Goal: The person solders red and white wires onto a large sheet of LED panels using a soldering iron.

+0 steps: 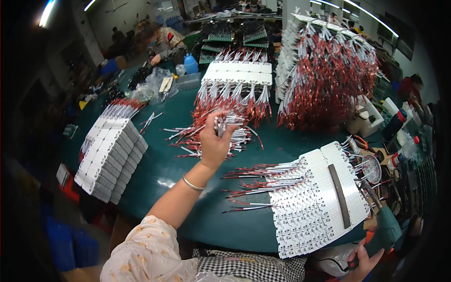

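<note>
My left hand (213, 141) is raised over the green table (155, 174) and grips a bundle of short white-sleeved wires (224, 123) with red ends. Below it lies a loose pile of the same wires (197, 136). My right hand (362, 262), at the lower right edge, holds a green-handled tool (387, 228). Between the hands lies a fanned sheet of small white circuit boards (319, 202) with wires sticking out to the left and a dark bar (339, 189) across it.
Stacks of white boards (112, 155) sit at left, more boards with wires (237, 77) at the back, and a tall wired stack (324, 70) at right. Bottles and small tools (399, 141) crowd the right edge. A person (164, 44) works at the far end.
</note>
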